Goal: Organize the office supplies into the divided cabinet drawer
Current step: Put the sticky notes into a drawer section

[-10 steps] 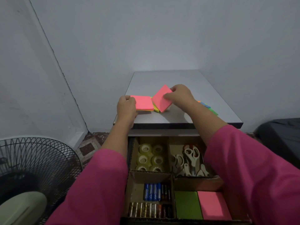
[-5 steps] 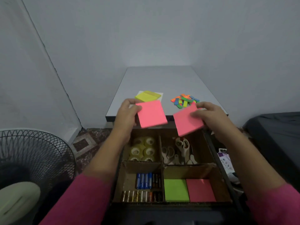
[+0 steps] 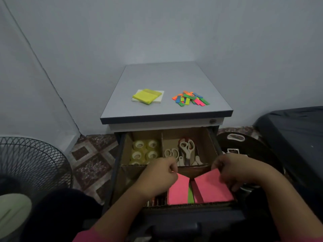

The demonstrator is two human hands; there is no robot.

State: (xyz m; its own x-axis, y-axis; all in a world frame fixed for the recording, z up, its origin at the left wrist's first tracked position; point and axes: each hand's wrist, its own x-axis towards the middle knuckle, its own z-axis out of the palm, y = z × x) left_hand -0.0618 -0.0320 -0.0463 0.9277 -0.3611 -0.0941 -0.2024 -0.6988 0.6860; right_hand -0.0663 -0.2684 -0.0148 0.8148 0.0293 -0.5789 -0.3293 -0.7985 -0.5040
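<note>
Below the grey cabinet top (image 3: 166, 81), your left hand (image 3: 160, 175) and right hand (image 3: 232, 169) each pinch a pink pad (image 3: 177, 191), tilting both into the drawer's (image 3: 212, 145) front-right compartment with like colours.

Setting: corner of home room serving as small office nook. Evidence: plain pale walls (image 3: 157, 32) meeting at corner; patterned brown floor tiles (image 3: 90, 163); standing fan (image 3: 29, 172) at left; dark bedding or upholstery (image 3: 297, 137) at right; low grey-topped pedestal cabinet (image 3: 166, 77), lock (image 3: 212, 121) on front; open drawer (image 3: 212, 147) with cardboard dividers, holding stationery.
</note>
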